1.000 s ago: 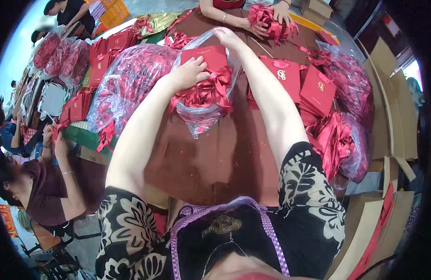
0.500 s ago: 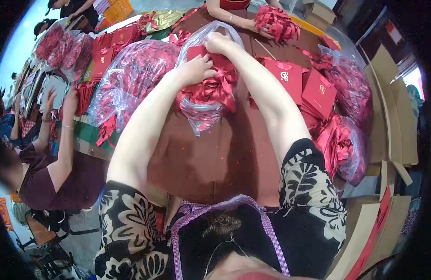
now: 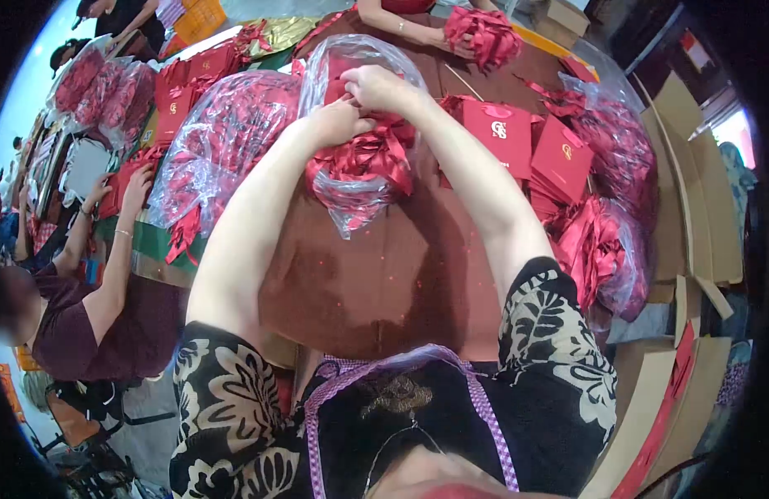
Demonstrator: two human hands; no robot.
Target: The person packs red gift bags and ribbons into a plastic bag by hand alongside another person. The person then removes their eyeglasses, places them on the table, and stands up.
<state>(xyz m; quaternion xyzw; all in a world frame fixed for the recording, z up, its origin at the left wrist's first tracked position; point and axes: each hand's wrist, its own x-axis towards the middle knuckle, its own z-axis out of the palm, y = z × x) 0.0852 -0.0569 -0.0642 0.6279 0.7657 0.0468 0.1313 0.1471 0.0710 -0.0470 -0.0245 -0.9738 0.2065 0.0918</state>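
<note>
A clear plastic bag (image 3: 351,218) full of red ribbons (image 3: 369,166) lies on the brown tabletop, with a red paper bag (image 3: 341,79) on the ribbons, inside its open mouth. My left hand (image 3: 338,123) rests over the ribbons and the lower part of the paper bag, fingers bent together near its edge. Close beside it, touching or almost touching, my right hand (image 3: 376,90) has its fingers curled in a pinch over the paper bag. What the fingertips hold is too small to make out.
Another ribbon-filled plastic bag (image 3: 226,150) is at the left. Stacked red paper bags (image 3: 501,133) and more bagged ribbons (image 3: 605,249) stand at the right, beside cardboard boxes (image 3: 709,200). A co-worker's hands (image 3: 451,41) hold ribbons across the table; another person (image 3: 110,308) works at the left.
My right hand has come down and left from the plastic bag's rim to meet my left hand. The paper bag is more covered by my hands. The co-worker at the left has lowered both hands.
</note>
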